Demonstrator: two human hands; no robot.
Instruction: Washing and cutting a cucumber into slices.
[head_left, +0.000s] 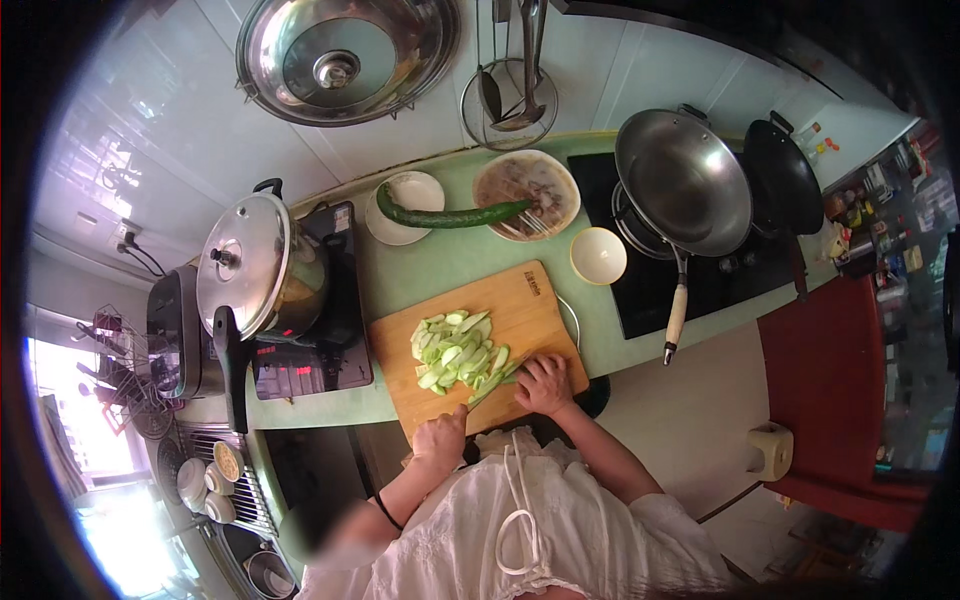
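Observation:
On a wooden cutting board (544, 315) lies a heap of sliced pale-green vegetable (454, 352). My left hand (441, 439), at the board's near edge, is closed around a kitchen knife (489, 391); the handle is mostly hidden. The blade slants up and right beside the slices. My right hand (544, 384) has its fingers curled down on a green vegetable piece (510, 379) at the right of the blade. A long, whole dark-green cucumber (450, 218) bridges a white plate (405, 234) and a bowl covered with plastic film (536, 176) behind the board.
A lidded pressure cooker (247, 262) stands left on an induction cooker (352, 367), its long handle towards me. A small bowl (598, 256) is right of the board. Further right, a wok (682, 184) and a black pan (784, 180) sit on the stove (645, 307). Ladles (529, 112) hang behind.

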